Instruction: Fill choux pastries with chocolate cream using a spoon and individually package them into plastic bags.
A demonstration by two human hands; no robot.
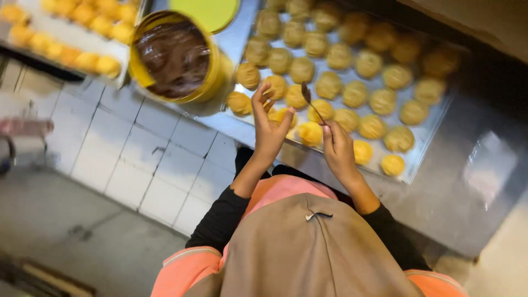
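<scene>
My left hand (269, 125) is raised over the near edge of a metal baking tray (426, 144), fingers curled around a small yellow pastry puff (281, 115). My right hand (338, 149) pinches the handle of a thin spoon (309, 99), its dark tip pointing up over the tray. Several rows of round golden pastry puffs (329, 85) fill the tray. To the left stands a yellow tub (177, 58) of dark brown chocolate filling, open.
A yellow-green lid (206, 11) lies behind the tub. A second tray of yellow puffs (71, 33) sits at the upper left. The steel counter (467, 192) runs to the right. White tiled wall and grey floor lie below to the left.
</scene>
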